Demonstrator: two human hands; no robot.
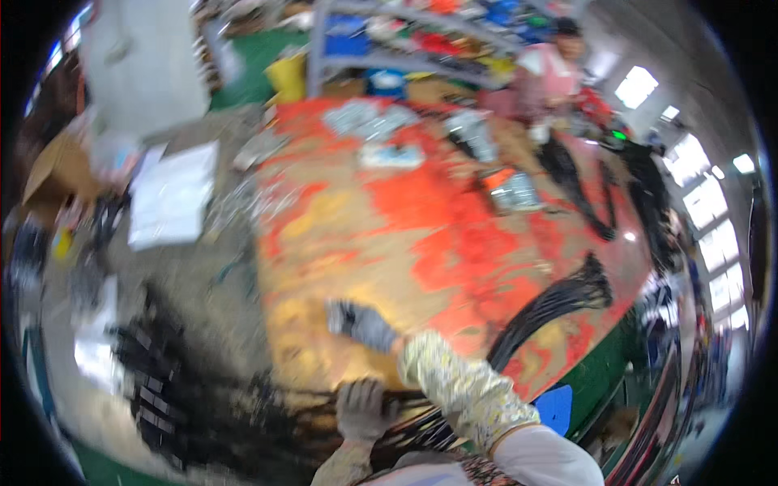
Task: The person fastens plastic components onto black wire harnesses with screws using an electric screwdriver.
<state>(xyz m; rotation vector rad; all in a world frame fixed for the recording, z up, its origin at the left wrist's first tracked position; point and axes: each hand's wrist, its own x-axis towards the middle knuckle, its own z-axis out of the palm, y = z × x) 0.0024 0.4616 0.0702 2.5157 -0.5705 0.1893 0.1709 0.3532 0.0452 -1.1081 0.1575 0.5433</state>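
My left hand, in a grey glove, is closed over a bundle of thin black cables at the near edge of the table. The cables run left into a large dark heap with small pale connector-like ends. My right hand, also gloved in grey, reaches out just beyond the left one, above the worn wood. Motion smears its fingers, and nothing can be made out in them. A floral sleeve cover wraps the right forearm. Another bundle of black cables lies to the right of this arm.
The table has peeling red paint. Clear plastic bags and a long black cable bundle lie toward the back. White sheets rest on the grey surface at left. Across the table is another person, before loaded shelves.
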